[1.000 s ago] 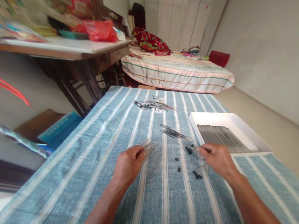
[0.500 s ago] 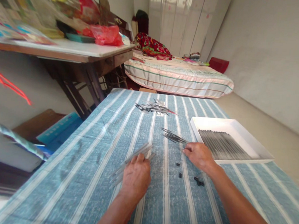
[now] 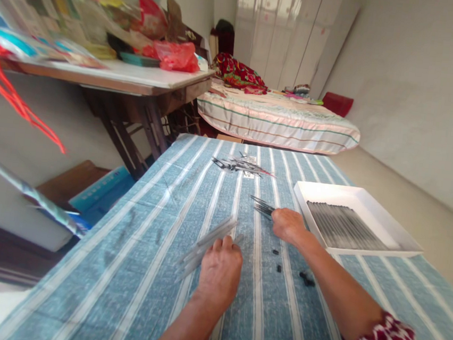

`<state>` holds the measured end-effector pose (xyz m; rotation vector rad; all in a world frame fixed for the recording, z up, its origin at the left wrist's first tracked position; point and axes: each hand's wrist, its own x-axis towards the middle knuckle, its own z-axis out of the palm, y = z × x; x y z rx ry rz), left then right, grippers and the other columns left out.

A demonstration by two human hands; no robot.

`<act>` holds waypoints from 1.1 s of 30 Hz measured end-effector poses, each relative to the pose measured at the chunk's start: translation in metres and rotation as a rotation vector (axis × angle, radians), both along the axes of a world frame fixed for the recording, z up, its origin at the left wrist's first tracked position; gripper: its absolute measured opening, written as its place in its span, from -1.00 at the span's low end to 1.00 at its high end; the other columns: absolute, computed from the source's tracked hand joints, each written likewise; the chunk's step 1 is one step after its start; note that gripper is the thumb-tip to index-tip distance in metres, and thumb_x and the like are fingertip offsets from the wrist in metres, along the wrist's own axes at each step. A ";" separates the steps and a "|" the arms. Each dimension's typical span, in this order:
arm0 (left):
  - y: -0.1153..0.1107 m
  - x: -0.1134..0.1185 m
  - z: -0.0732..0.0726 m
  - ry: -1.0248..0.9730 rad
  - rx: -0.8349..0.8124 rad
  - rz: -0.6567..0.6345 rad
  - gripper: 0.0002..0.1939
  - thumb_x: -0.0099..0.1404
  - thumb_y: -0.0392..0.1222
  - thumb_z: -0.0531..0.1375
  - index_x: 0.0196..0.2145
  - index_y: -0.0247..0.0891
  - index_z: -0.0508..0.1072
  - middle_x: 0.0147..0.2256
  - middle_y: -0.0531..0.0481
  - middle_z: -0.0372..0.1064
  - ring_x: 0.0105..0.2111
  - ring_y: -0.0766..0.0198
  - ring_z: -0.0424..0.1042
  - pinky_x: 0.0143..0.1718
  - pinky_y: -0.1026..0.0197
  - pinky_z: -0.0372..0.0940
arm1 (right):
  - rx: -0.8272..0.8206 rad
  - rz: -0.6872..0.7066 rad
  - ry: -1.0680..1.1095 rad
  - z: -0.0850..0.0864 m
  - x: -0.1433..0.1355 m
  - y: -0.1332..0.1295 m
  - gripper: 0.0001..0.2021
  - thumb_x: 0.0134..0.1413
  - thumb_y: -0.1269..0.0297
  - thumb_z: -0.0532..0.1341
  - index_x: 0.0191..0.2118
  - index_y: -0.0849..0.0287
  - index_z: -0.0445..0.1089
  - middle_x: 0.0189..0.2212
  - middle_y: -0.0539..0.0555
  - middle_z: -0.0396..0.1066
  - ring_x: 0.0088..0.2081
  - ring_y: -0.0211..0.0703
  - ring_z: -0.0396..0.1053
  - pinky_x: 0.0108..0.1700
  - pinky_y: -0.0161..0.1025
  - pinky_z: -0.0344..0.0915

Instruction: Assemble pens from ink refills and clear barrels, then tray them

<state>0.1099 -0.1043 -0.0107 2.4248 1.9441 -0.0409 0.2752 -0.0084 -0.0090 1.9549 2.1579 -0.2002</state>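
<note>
My left hand (image 3: 221, 268) rests on the striped cloth with its fingers curled over several clear pen barrels (image 3: 214, 234), which point away to the upper left and lower left of it. Ahead and to the right, my right hand (image 3: 287, 224) has its fingers closed at the near end of a small bunch of thin dark pen refills (image 3: 262, 205). Its fingertips are partly hidden, so how many refills it grips cannot be made out. Between the hands lie two small black plugs (image 3: 279, 268). A little cluster of black pieces (image 3: 307, 278) sits below my right forearm.
A white box (image 3: 368, 199) holding a row of dark-filled sticks (image 3: 345, 227) stands at the right. Farther back lies a loose pile of thin dark and red-tipped pieces (image 3: 243, 165). A cluttered desk (image 3: 119, 74) is at the left, a bed (image 3: 279, 119) behind.
My right hand has moved slightly forward and left, farther over the refills. The left hand stays at the barrels. The whole view has shifted a little.
</note>
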 end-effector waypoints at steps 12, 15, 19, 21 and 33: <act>0.005 -0.009 0.001 -0.065 -0.087 0.031 -0.73 0.11 -0.42 0.01 -0.30 -0.38 0.47 -0.20 -0.25 0.36 -0.13 0.01 0.36 -0.14 0.07 0.26 | 0.037 0.133 -0.083 0.020 0.015 -0.031 -0.80 -0.09 0.48 0.09 -0.39 0.23 0.46 -0.32 0.24 0.49 -0.24 0.04 0.44 -0.38 -0.29 0.20; 0.005 -0.012 0.003 -0.139 -0.063 0.045 -0.76 0.15 -0.40 0.00 -0.28 -0.37 0.43 -0.22 -0.23 0.36 -0.17 0.04 0.38 -0.16 0.08 0.26 | 0.060 0.194 -0.075 0.026 0.025 -0.046 -0.83 -0.08 0.45 0.08 -0.42 0.18 0.42 -0.39 0.16 0.48 -0.29 0.00 0.44 -0.43 -0.30 0.12; 0.005 -0.016 0.004 -0.361 -0.022 0.033 -0.87 0.18 -0.39 0.01 -0.34 -0.34 0.34 -0.26 -0.17 0.34 -0.28 0.15 0.39 -0.24 0.16 0.25 | 0.124 0.327 -0.087 0.033 0.038 -0.062 -0.84 -0.03 0.44 0.05 -0.45 0.15 0.36 -0.48 0.09 0.46 -0.38 -0.09 0.42 -0.46 -0.31 0.01; 0.006 -0.018 0.002 -0.501 -0.002 0.000 -0.91 0.18 -0.40 0.04 -0.40 -0.30 0.30 -0.31 -0.11 0.32 -0.32 0.20 0.37 -0.27 0.20 0.24 | 0.138 0.369 -0.100 0.036 0.041 -0.068 -0.83 0.01 0.43 0.03 -0.45 0.15 0.34 -0.49 0.07 0.46 -0.41 -0.12 0.41 -0.47 -0.30 -0.03; 0.008 -0.017 -0.010 -0.808 0.070 -0.163 -0.90 0.15 -0.40 0.07 -0.45 -0.25 0.23 -0.42 0.04 0.22 -0.40 0.28 0.28 -0.36 0.24 0.17 | 0.162 0.382 -0.147 0.045 0.040 -0.074 -0.82 0.06 0.45 0.01 -0.39 0.19 0.34 -0.42 0.09 0.48 -0.37 -0.13 0.44 -0.47 -0.30 -0.02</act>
